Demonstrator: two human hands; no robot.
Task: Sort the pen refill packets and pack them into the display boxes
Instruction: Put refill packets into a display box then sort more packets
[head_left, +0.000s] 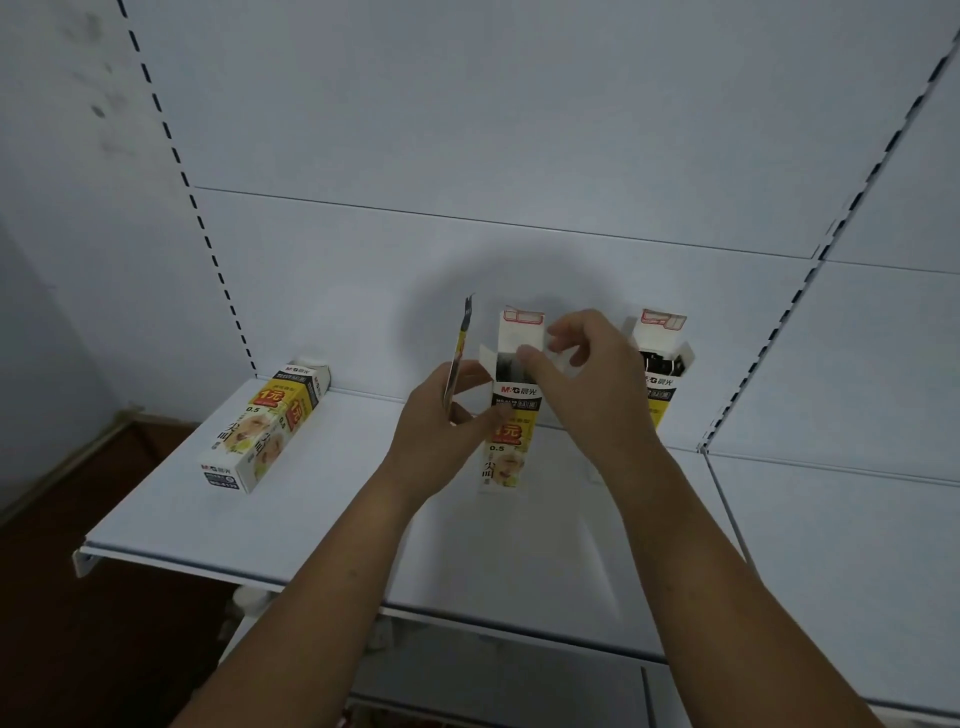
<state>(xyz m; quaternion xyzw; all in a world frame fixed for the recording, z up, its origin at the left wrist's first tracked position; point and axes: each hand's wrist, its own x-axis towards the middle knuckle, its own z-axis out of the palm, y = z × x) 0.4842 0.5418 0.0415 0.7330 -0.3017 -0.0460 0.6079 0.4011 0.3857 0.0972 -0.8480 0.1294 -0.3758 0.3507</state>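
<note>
A tall white and yellow display box (506, 441) stands upright on the white shelf (322, 519), its top flaps open and dark refills showing inside. My left hand (441, 431) grips the box's left side, the thumb across its front, and also holds a thin flat refill packet (460, 353) that sticks up edge-on. My right hand (587, 374) pinches the box's top right flap between thumb and fingers. A second open display box (662, 364) stands behind my right hand, partly hidden. A third box (267, 426), closed, lies flat at the left.
The shelf's front lip (208, 564) runs across below my forearms. A white back panel with slotted uprights (208, 239) rises behind the boxes. Another shelf bay (857, 545) adjoins at the right. Dark floor (78, 623) lies at the lower left.
</note>
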